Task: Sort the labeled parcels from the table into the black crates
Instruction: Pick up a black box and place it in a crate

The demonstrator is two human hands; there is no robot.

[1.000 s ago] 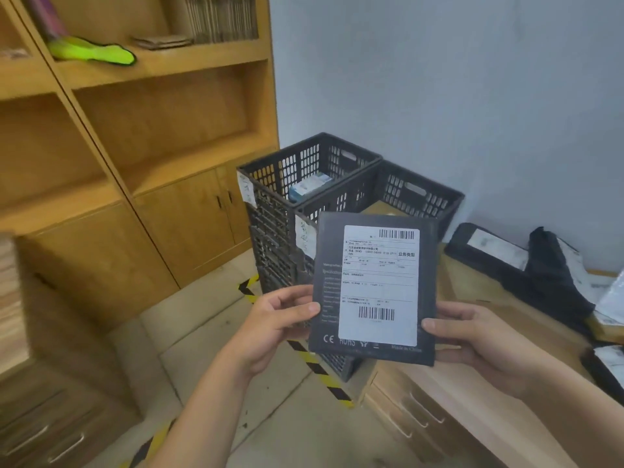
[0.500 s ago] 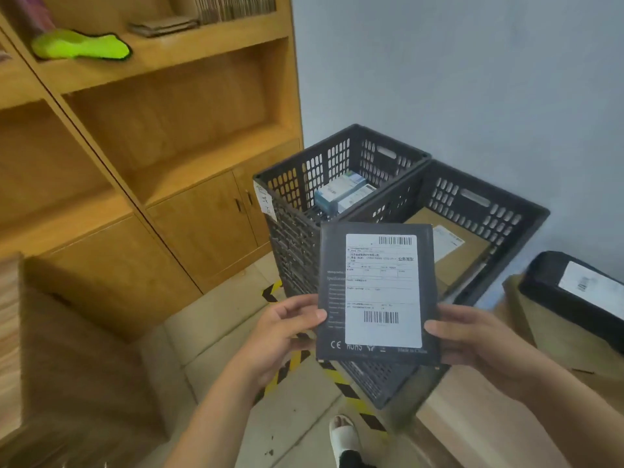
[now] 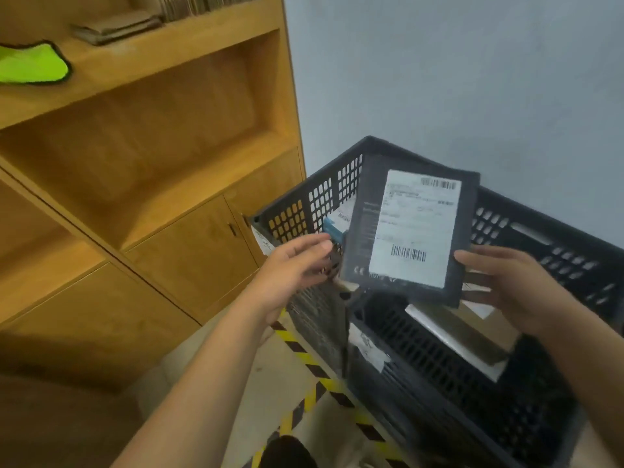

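The step in hand is placing one item: a flat dark parcel [image 3: 410, 231] is held label [image 3: 418, 211] up in the air, tilted slightly, right over the spot where the two black crates meet. The left crate [image 3: 304, 214] already holds a blue-and-white box [image 3: 334, 226], and the right crate [image 3: 557, 258] holds a brown carton [image 3: 472, 329]. The right hand [image 3: 506, 282] carries the parcel. Its thumb lies on the right edge of the top face and its fingers reach underneath, a loose pinch rather than a firm grip. The left hand [image 3: 293, 265] is just beside the parcel's left edge with its fingers straight and a little apart. It seems not to be touching, though blur makes that hard to settle. The printing on the label is too smeared to read, and so are the white tags [image 3: 368, 349] on the crate walls, so I cannot tell which crate is meant. Next, I would judge, the parcel has to be carried clear of the shared rim to the proper side, lowered flat and let go, so that it does not catch on the rim or land on edge against the goods inside. Wooden shelves [image 3: 169, 130] stand on the left, and striped tape [image 3: 304, 359] runs along the floor near the crates.
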